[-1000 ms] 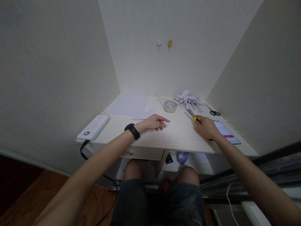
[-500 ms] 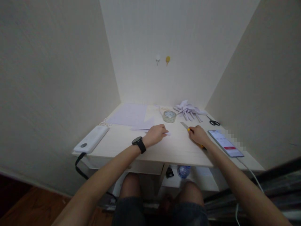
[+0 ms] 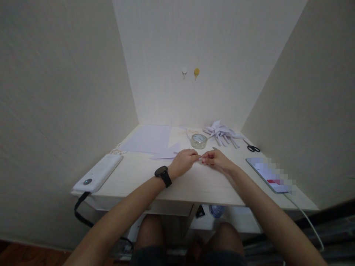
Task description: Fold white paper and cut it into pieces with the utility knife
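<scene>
My left hand (image 3: 183, 162), with a dark watch on its wrist, is closed on a small piece of white paper (image 3: 200, 159) just above the desk. From the other side, my right hand (image 3: 217, 161) pinches the same paper with thumb and fingers; most of it is hidden by both hands. Behind my right hand the blade of a utility knife (image 3: 215, 148) peeks out, its handle covered. A folded white sheet (image 3: 165, 152) lies beyond my left hand. Past the fingertips stands a roll of clear tape (image 3: 199, 142).
A heap of folded paper pinwheels (image 3: 222, 133) rests at the back right, beside black-handled scissors (image 3: 253, 148). A phone (image 3: 267, 175) with a cable lies at the right edge. White paper (image 3: 146, 138) and a white power bank (image 3: 98, 173) are on the left. Walls enclose the desk.
My right hand has let go of the utility knife, leaving it on the desk, and moved left to pinch the paper at my left fingertips. The view has shifted slightly.
</scene>
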The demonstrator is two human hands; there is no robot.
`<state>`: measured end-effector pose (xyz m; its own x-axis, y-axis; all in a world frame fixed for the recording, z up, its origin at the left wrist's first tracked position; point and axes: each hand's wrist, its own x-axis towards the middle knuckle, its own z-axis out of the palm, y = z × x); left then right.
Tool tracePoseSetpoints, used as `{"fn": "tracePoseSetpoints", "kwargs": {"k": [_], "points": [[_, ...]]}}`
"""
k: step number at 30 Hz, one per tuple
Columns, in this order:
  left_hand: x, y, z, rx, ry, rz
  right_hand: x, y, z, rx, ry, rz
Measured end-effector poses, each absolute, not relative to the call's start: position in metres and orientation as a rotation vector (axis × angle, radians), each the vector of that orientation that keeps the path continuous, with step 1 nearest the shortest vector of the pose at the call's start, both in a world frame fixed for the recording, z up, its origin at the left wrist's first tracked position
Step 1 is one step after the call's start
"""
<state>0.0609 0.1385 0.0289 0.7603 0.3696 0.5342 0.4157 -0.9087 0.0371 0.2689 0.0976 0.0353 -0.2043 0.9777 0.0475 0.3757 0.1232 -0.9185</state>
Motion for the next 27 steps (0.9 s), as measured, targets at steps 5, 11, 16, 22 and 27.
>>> {"fn": "tracePoseSetpoints", "kwargs": {"k": [5,11,16,22,27], "points": [[0.057,0.139,0.023,-2.838,-0.628,-0.743,0.267,0.106,0.039,-1.281,-1.74,1.12],[0.057,0.143,0.021,-2.851,-0.679,-0.79,0.269,0.115,0.028,-1.301,-1.642,1.069],[0.057,0.144,0.021,-2.879,-0.671,-0.826,0.271,0.116,0.024,-1.343,-1.598,1.123],[0.054,0.142,0.025,-2.903,-0.7,-0.855,0.274,0.116,0.024,-1.283,-1.541,1.212],[0.054,0.144,0.024,-2.894,-0.797,-0.896,0.279,0.117,0.019,-1.271,-1.468,1.159]]}}
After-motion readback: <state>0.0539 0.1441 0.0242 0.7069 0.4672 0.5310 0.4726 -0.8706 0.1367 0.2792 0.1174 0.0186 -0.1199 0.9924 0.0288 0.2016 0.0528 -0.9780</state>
